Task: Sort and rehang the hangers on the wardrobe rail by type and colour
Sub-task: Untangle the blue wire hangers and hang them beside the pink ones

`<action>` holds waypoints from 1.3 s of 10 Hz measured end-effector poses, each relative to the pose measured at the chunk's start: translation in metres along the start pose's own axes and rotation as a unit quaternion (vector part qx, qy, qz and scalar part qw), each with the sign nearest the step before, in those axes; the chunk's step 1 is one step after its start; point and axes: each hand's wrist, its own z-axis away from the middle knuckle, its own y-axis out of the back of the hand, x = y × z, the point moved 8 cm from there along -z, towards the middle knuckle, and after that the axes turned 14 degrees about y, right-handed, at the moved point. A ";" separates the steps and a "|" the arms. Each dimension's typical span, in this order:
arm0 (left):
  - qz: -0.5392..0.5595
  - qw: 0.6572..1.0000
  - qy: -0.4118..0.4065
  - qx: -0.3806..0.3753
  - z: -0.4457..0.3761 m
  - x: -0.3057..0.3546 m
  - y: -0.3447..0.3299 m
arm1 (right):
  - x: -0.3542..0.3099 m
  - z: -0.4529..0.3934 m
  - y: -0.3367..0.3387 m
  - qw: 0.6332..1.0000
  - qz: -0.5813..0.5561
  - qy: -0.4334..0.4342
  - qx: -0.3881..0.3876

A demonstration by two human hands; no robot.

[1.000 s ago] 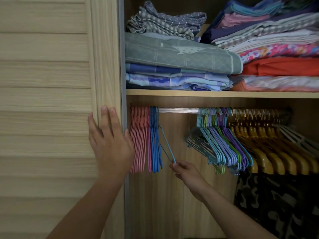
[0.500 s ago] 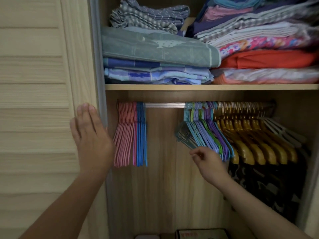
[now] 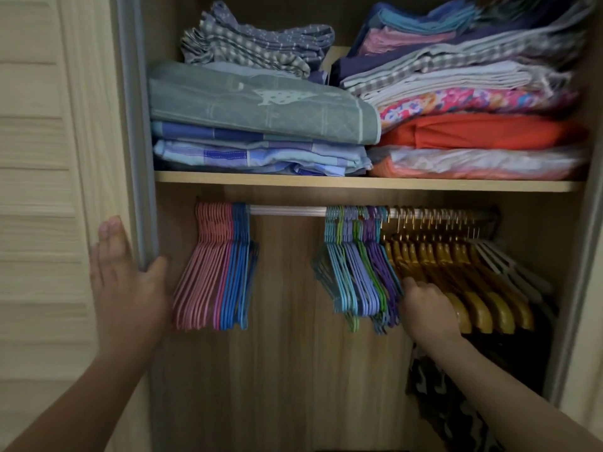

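Head view shows the right hand point(image 3: 427, 308) at the purple hangers point(image 3: 383, 275), where they meet the wooden hangers point(image 3: 473, 295); whether its fingers pinch one cannot be told. Hooks sit on the rail point(image 3: 287, 211) toward 12 o'clock. Left hand point(image 3: 125, 282), fingers straight, rests on the door edge point(image 3: 137, 158).

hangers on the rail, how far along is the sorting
Done: pink hangers and blue hangers hang bunched by colour at the rail's left end. In hand: the right hand reaches into the mixed hangers, grip unclear; the left hand rests on the door edge. Left: that mixed bunch. The wooden hangers already hang together.
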 end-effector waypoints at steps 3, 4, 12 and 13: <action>-0.057 0.996 -0.071 -0.004 -0.006 -0.009 -0.016 | 0.017 -0.046 0.021 0.997 -0.025 0.028 0.064; -0.125 0.981 -0.147 -0.004 0.000 -0.014 -0.024 | 0.023 -0.064 0.022 0.998 -0.037 0.023 0.056; -0.038 0.984 0.082 -0.155 0.206 -0.080 -0.015 | -0.004 0.207 -0.050 0.899 -0.368 -0.181 -0.151; -0.031 0.873 0.300 -0.384 0.363 -0.127 -0.017 | -0.037 0.284 -0.099 0.842 -0.425 -0.220 -0.249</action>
